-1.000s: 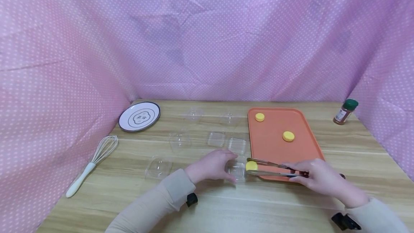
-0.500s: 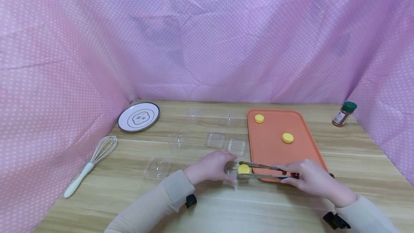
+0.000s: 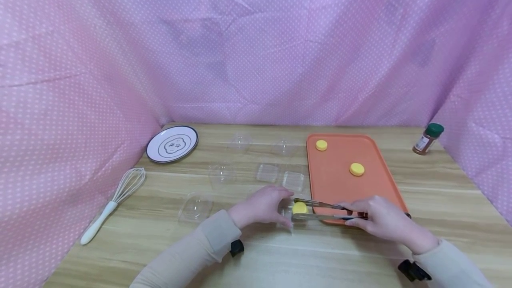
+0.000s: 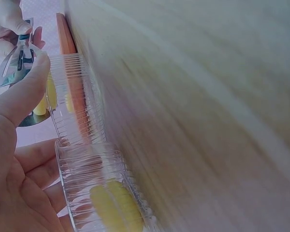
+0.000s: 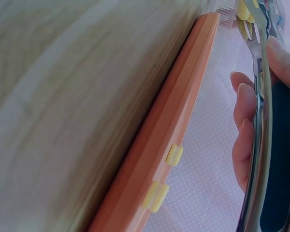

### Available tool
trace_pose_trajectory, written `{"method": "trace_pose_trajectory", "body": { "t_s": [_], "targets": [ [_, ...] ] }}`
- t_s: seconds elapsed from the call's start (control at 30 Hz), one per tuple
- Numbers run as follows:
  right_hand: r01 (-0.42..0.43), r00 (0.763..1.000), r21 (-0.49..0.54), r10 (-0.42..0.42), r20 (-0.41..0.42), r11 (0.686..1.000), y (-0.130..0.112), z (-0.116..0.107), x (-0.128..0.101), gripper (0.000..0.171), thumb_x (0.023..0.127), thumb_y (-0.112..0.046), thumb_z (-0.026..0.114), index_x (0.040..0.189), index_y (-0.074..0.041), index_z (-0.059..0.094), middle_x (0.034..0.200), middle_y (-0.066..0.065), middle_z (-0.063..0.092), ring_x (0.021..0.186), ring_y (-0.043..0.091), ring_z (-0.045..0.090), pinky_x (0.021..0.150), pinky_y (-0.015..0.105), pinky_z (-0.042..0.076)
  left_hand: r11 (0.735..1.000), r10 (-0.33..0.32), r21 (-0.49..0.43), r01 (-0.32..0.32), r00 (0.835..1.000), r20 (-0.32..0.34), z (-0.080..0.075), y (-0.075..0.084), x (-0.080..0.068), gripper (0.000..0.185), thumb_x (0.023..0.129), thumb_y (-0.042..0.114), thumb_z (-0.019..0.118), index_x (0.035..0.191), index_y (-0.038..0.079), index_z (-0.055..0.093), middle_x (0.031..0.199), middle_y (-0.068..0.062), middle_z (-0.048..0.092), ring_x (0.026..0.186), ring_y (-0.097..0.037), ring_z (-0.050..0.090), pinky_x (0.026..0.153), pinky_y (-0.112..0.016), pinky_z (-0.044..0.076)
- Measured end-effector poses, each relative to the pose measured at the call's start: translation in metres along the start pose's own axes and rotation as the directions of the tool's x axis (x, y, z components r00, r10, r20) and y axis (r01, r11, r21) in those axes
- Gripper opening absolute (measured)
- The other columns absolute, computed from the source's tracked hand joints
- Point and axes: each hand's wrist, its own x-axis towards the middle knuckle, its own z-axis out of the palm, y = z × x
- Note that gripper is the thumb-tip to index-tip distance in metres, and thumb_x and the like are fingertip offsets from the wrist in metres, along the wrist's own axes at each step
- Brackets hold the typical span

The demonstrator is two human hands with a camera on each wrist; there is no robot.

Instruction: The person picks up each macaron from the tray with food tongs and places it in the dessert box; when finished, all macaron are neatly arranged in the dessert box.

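Whisk (image 3: pixel 114 202) with a pale handle lies at the left of the bench (image 3: pixel 320 261), a dark-rimmed white plate (image 3: pixel 173 144) beyond it. Next come clear plastic domes (image 3: pixel 196 208). The left hand (image 3: pixel 262 206) curves its grip, thumb and fingers apart, around a ribbed clear box (image 4: pixel 87 164); one yellow disc (image 4: pixel 116 205) shows through its wall. Just right, metal tongs (image 3: pixel 322 217) clamp another yellow disc (image 3: pixel 300 208) at the box; whether it touches the plastic is hard to tell. Past them, an orange tray (image 3: pixel 336 183) bears two more yellow discs (image 3: pixel 357 169), and the right hand (image 3: pixel 382 219) has its grip closed around the tongs' handles. At far right is a green-lidded bottle (image 3: pixel 428 139).
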Motion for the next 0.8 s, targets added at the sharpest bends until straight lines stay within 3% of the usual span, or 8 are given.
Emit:
{"method": "trace_pose_trajectory", "body": {
  "t_s": [0.2, 0.7, 0.8],
  "targets": [
    [-0.001, 1.0, -0.007, 0.001, 0.008, 1.0, -0.0002, 0.0001, 0.0015, 0.036, 0.078, -0.02, 0.077, 0.113, -0.013, 0.07, 0.061, -0.023, 0.044, 0.051, -0.011, 0.031, 0.042, 0.008, 0.029, 1.0, 0.005, -0.003, -0.005, 1.0, -0.007, 0.0004, -0.001, 0.0002, 0.085, 0.067, 0.052, 0.079, 0.133, 0.006, 0.052, 0.133, -0.003, 0.057, 0.123, -0.018, 0.053, 0.109, -0.032, 0.038],
    [-0.007, 1.0, -0.006, 0.007, 0.021, 1.0, -0.0007, -0.0004, 0.0023, 0.037, 0.077, -0.017, 0.077, 0.112, -0.013, 0.07, 0.066, -0.023, 0.054, 0.052, -0.011, 0.033, 0.044, 0.009, 0.031, 1.0, -0.005, -0.011, 0.005, 1.0, 0.004, -0.0007, 0.0002, 0.0004, 0.084, 0.068, 0.051, 0.078, 0.134, 0.006, 0.052, 0.133, -0.003, 0.057, 0.123, -0.018, 0.053, 0.111, -0.033, 0.037],
    [-0.012, 1.0, -0.003, 0.012, 0.023, 1.0, -0.0007, -0.0011, 0.0019, 0.037, 0.077, -0.017, 0.077, 0.113, -0.011, 0.07, 0.064, -0.023, 0.049, 0.052, -0.011, 0.032, 0.043, 0.01, 0.03, 1.0, -0.002, -0.01, 0.002, 1.0, 0.005, -0.0004, 0.0004, 0.0006, 0.084, 0.068, 0.051, 0.078, 0.134, 0.006, 0.052, 0.133, -0.003, 0.057, 0.123, -0.017, 0.053, 0.11, -0.032, 0.037]
  ]
}}
